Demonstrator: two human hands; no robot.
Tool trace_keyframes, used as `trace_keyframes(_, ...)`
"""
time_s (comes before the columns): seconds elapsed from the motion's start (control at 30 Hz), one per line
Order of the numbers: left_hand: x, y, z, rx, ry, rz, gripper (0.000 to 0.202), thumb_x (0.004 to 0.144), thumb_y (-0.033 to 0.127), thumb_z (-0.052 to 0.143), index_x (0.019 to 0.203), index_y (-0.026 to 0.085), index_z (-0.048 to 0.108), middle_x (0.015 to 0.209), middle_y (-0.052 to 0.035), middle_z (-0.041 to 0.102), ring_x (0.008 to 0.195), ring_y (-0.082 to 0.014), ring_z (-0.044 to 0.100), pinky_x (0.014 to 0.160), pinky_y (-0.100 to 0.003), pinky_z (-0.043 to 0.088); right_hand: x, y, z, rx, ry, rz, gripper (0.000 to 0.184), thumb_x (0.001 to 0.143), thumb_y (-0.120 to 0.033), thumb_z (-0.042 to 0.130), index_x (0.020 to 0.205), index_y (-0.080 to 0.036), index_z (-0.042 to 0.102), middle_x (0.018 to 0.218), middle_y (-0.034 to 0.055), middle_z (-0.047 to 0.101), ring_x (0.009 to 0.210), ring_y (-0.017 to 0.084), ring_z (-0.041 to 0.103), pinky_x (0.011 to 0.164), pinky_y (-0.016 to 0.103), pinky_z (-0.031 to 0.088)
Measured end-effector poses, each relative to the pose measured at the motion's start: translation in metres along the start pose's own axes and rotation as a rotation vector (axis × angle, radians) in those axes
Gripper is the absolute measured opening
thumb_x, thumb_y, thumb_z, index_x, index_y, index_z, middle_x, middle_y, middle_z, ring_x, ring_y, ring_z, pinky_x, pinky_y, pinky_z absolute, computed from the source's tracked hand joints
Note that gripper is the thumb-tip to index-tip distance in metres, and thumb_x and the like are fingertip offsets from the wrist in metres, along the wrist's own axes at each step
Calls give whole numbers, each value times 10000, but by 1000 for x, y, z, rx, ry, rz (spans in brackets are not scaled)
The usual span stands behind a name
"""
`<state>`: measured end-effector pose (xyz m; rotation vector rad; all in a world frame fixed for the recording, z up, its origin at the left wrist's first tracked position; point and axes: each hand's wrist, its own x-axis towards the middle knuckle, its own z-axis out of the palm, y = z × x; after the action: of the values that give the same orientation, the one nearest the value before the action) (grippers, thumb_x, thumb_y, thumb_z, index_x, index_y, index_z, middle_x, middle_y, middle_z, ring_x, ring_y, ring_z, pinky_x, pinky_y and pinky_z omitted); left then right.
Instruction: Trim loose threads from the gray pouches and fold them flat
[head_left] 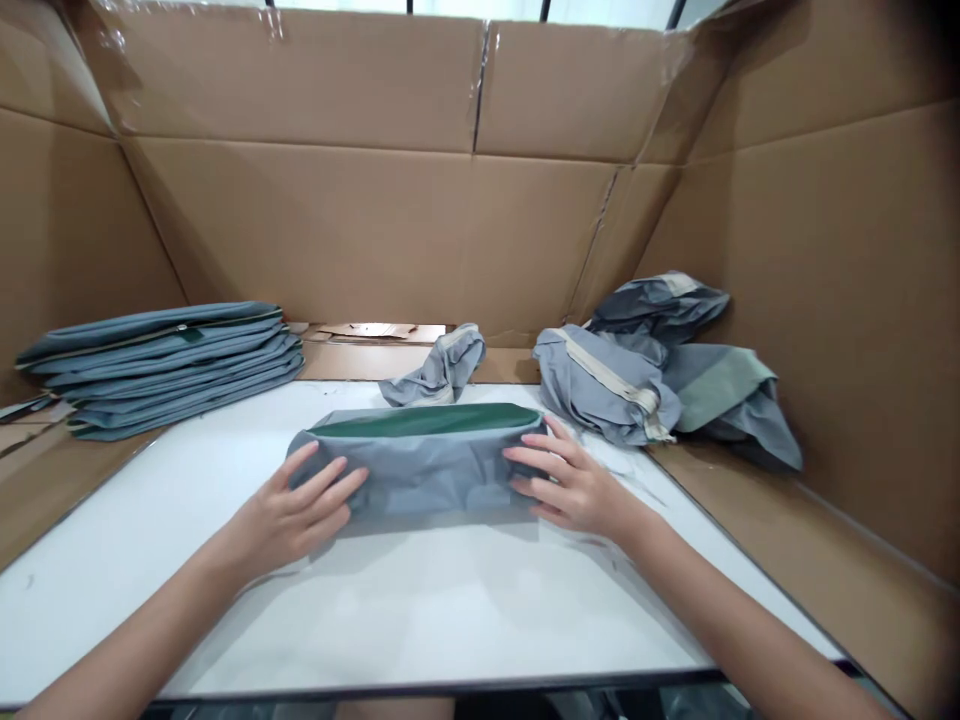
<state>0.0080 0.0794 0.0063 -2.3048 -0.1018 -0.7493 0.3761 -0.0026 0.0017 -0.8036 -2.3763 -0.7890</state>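
A grey-blue fabric bag with a long dark green strip along its upper side is at the middle of the white table. My left hand holds its left end, fingers spread over the front face. At the opposite end, my right hand grips the fabric, with its fingertips on the front and one finger near the top corner. The bag's underside and back are hidden.
Folded grey-blue fabric pieces lie stacked at the left. A crumpled grey piece sits behind the bag, and a loose heap of grey fabric is at the right. Tall cardboard walls enclose the white tabletop.
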Motion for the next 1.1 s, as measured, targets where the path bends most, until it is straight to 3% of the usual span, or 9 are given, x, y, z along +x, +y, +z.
trace_keyframes(0.07, -2, -4, 0, -68, -82, -51, 36, 808, 236, 555, 791, 212, 577, 1226, -52, 556, 1246, -242, 380, 1105, -565, 167, -5, 2, 3, 63, 8, 79, 182, 720, -185, 627, 901, -207, 631, 1394, 98, 322, 1298, 340, 232, 1023, 639, 232)
trace_keyframes(0.17, 2, -24, -1, -157, -162, -116, 330, 735, 445, 640, 1028, 302, 588, 1415, -69, 347, 1366, -372, 121, 1041, -681, 102, 0, 13, 1, 188, -7, 188, 244, 709, -276, 663, 948, -226, 654, 1485, 79, 61, 1336, 405, 104, 1001, 639, 234)
trace_keyframes(0.27, 11, -45, 3, -276, -242, -163, 473, 675, 549, 662, 1067, 295, 589, 1487, -97, 184, 1340, -419, 156, 1025, -664, 168, 8, 27, 1, 260, -75, 183, 247, 723, -291, 637, 960, -219, 642, 1397, 115, 229, 1285, 352, 252, 1003, 576, 291)
trace_keyframes(0.43, 26, -53, 15, -473, -219, -391, 192, 886, 321, 447, 908, 198, 594, 1214, -98, 541, 1096, -230, 476, 939, -422, 405, 5, 32, 11, 199, -55, 68, 347, 773, -331, 554, 1065, -145, 580, 1144, 156, 438, 1141, 284, 401, 1006, 513, 339)
trace_keyframes(0.53, 34, -47, 18, -488, -256, -527, 277, 886, 308, 450, 1120, 183, 531, 1134, -92, 597, 1010, -202, 538, 832, -337, 475, -1, 27, 16, 141, -48, 29, 374, 813, -358, 516, 1103, -127, 566, 1081, 146, 466, 1096, 259, 442, 1048, 510, 309)
trace_keyframes(0.7, 34, -36, 30, -257, -201, -283, 292, 902, 251, 426, 1158, 192, 553, 1111, -66, 638, 1094, -213, 547, 916, -357, 468, -4, 19, 18, 41, -33, -64, 375, 842, -358, 501, 1093, -86, 566, 1043, 146, 493, 1045, 261, 455, 1050, 540, 325)
trace_keyframes(0.87, 23, -23, 43, -81, -85, -160, 230, 875, 109, 395, 914, 142, 619, 817, -54, 680, 749, -151, 619, 683, -270, 521, -7, 21, 21, -64, -33, -124, 143, 848, -170, 495, 957, -144, 584, 1001, 89, 550, 963, 203, 523, 1046, 491, 382)
trace_keyframes(0.93, 20, -18, 44, -71, -52, -181, 247, 861, 89, 387, 925, 154, 616, 831, -52, 680, 745, -148, 605, 682, -276, 516, -9, 21, 19, -72, -21, -119, 152, 835, -119, 502, 952, -173, 582, 998, 62, 561, 936, 172, 542, 1035, 450, 406)
trace_keyframes(1.1, 22, -9, 42, -168, -16, -376, 287, 819, 55, 384, 924, 202, 607, 914, -6, 693, 664, -136, 507, 628, -275, 474, -1, 11, 7, 196, -129, 64, 214, 836, -356, 524, 967, -196, 578, 1045, 109, 523, 1024, 224, 529, 957, 470, 436)
